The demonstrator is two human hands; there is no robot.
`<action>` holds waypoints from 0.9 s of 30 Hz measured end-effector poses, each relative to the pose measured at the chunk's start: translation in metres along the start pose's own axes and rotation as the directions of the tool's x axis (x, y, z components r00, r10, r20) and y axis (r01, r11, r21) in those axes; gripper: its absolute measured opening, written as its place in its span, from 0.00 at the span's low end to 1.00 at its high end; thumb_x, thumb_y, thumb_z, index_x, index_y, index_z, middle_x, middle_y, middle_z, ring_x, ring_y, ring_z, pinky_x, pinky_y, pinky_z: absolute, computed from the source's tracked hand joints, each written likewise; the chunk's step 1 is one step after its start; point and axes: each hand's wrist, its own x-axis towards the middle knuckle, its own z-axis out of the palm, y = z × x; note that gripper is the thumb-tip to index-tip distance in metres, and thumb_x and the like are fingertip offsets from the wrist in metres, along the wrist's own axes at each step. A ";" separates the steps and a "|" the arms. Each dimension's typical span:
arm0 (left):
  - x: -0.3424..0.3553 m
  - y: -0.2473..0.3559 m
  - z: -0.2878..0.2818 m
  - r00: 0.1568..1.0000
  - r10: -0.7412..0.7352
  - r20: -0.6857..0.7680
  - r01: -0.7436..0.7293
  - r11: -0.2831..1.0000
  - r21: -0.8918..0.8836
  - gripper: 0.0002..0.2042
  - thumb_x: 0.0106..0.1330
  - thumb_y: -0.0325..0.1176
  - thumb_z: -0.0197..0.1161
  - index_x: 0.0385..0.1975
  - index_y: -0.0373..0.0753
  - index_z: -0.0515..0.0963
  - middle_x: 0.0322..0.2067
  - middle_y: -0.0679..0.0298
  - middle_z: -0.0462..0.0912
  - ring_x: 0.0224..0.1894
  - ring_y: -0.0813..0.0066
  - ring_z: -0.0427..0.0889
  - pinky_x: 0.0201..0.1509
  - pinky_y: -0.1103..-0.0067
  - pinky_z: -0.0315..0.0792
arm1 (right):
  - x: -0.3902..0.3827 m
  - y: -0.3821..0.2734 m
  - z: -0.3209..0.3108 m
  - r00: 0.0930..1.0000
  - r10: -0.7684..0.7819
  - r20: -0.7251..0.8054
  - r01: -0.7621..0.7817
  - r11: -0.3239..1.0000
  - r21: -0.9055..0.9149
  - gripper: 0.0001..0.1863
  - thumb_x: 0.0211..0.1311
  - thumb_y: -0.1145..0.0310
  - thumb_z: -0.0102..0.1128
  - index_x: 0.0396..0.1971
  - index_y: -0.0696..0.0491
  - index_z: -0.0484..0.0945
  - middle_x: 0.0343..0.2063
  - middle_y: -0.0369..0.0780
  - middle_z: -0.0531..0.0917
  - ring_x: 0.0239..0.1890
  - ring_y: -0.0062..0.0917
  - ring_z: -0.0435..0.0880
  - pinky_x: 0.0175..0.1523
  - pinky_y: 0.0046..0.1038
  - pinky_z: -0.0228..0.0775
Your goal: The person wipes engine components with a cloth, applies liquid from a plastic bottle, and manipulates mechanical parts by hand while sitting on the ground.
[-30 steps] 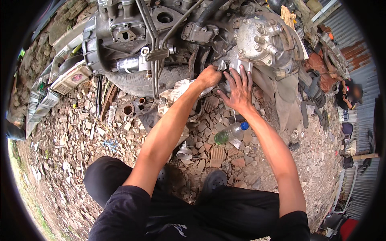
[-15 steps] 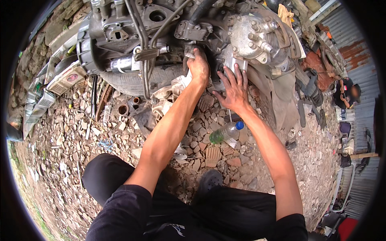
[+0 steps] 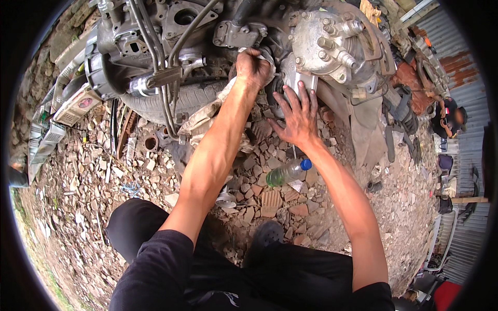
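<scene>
My left hand (image 3: 253, 70) is closed on a whitish rag (image 3: 268, 62), bunched against the greasy metal engine (image 3: 145, 54). Just above it juts a bolted, dark cast housing (image 3: 240, 35). With fingers spread, my right hand (image 3: 298, 114) rests flat against a grey metal bracket (image 3: 306, 80) on the engine's near side. Over that bracket sits a round, pale cast-metal unit (image 3: 324, 49) with several bolts and fittings. What lies beneath the rag is hidden.
A tyre (image 3: 176, 101) lies below the engine. Crumpled cloth (image 3: 199, 127) hangs near my left forearm. On the rubble stands out a clear bottle (image 3: 288, 173) with a blue cap, lying on its side. A white plastic crate (image 3: 78, 103) is far left; another person (image 3: 448, 119) is far right.
My left hand has turned and shifted slightly farther up, with the white rag now showing around its fingers. The right hand stays spread on the bracket. The whole view has shifted slightly.
</scene>
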 end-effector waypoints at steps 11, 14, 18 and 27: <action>-0.025 -0.014 0.020 1.000 0.021 -0.006 -0.019 0.951 0.307 0.04 0.58 0.21 0.49 0.29 0.38 0.70 0.31 0.66 0.74 0.25 0.74 0.71 0.39 0.78 0.72 | 0.001 0.000 0.000 1.000 0.013 0.007 -0.012 0.999 -0.042 0.36 0.53 0.42 0.60 0.61 0.43 0.70 0.64 0.41 0.61 0.72 0.46 0.44 0.72 0.55 0.36; -0.025 -0.010 0.024 0.996 -0.080 -0.030 0.079 0.730 0.679 0.05 0.60 0.28 0.51 0.29 0.38 0.75 0.30 0.63 0.77 0.34 0.71 0.76 0.42 0.77 0.71 | 0.004 -0.004 -0.003 1.000 0.023 0.012 -0.023 0.999 -0.026 0.35 0.53 0.43 0.61 0.60 0.45 0.71 0.64 0.42 0.61 0.72 0.46 0.43 0.72 0.55 0.34; -0.028 -0.018 0.021 0.987 0.072 0.141 -0.154 0.225 0.962 0.19 0.62 0.35 0.49 0.49 0.31 0.74 0.48 0.50 0.79 0.49 0.60 0.77 0.54 0.72 0.68 | 0.005 -0.009 -0.009 0.999 0.039 0.017 -0.039 0.999 0.023 0.35 0.53 0.45 0.63 0.58 0.50 0.72 0.64 0.45 0.60 0.72 0.46 0.41 0.71 0.56 0.29; -0.045 -0.015 0.026 0.977 0.031 0.212 -0.199 -0.240 0.950 0.30 0.63 0.44 0.49 0.62 0.29 0.63 0.59 0.39 0.68 0.63 0.47 0.67 0.68 0.69 0.58 | 0.007 -0.010 -0.006 0.999 0.031 0.023 -0.030 0.999 -0.016 0.37 0.52 0.43 0.63 0.58 0.50 0.72 0.62 0.45 0.60 0.71 0.48 0.41 0.71 0.56 0.30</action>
